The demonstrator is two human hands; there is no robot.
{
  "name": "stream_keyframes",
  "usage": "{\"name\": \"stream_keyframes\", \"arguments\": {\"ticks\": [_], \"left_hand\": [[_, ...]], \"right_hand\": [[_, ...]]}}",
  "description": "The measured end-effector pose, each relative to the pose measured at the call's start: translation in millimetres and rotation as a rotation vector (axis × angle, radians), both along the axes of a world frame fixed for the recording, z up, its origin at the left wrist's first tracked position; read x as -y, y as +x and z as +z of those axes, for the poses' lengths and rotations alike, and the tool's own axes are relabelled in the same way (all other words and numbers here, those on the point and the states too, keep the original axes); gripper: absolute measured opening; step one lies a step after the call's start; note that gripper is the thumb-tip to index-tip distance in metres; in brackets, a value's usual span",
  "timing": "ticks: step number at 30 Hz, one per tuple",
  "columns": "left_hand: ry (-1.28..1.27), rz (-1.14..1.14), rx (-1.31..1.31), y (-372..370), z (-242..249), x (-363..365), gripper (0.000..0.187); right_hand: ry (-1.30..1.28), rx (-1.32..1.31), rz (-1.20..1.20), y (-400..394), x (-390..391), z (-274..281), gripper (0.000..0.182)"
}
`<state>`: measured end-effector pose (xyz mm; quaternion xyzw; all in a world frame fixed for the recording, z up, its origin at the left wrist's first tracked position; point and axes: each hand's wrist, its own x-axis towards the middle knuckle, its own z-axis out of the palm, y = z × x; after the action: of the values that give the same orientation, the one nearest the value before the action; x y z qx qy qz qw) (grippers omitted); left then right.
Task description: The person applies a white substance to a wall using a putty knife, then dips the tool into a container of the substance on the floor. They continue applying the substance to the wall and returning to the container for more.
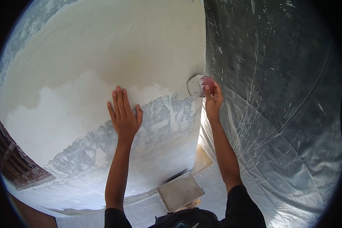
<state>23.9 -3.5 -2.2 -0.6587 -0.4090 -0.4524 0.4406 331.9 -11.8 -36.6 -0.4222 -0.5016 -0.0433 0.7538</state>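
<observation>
My left hand (124,117) lies flat on the plastered wall (76,91), its fingers straight and the thumb apart, with nothing in it. Beside the wall's right edge, my right hand (214,99) pinches a red putty spreader (197,86) between thumb and fingers. White plaster smears most of the spreader's face, and its dark curved edge lies against the wall. The coat on the wall is smooth and cream above, whiter lower down. A patchy grey band (102,146) runs below both hands.
A dark plastic sheet (277,95) with white splashes hangs along the right. Low by the wall's foot sits a grey-coated rectangular tray (180,192). A brown slatted grille (17,159) is at the left, and pale sheeting (216,192) covers the floor.
</observation>
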Motion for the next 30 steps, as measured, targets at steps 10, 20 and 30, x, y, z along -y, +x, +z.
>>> {"name": "stream_keyframes", "arguments": {"ticks": [10, 20, 30], "left_hand": [[-0.011, -0.013, 0.008, 0, 0, 0, 0.06], [-0.005, -0.01, 0.008, -1, 0, 0, 0.06], [0.012, 0.011, 0.02, 0, 1, 0, 0.06]], "right_hand": [[0.209, -0.381, 0.267, 0, 0, 0, 0.03], [0.251, -0.392, 0.306, -7, 6, -3, 0.03], [0.338, -0.563, 0.288, 15, -6, -13, 0.026]]}}
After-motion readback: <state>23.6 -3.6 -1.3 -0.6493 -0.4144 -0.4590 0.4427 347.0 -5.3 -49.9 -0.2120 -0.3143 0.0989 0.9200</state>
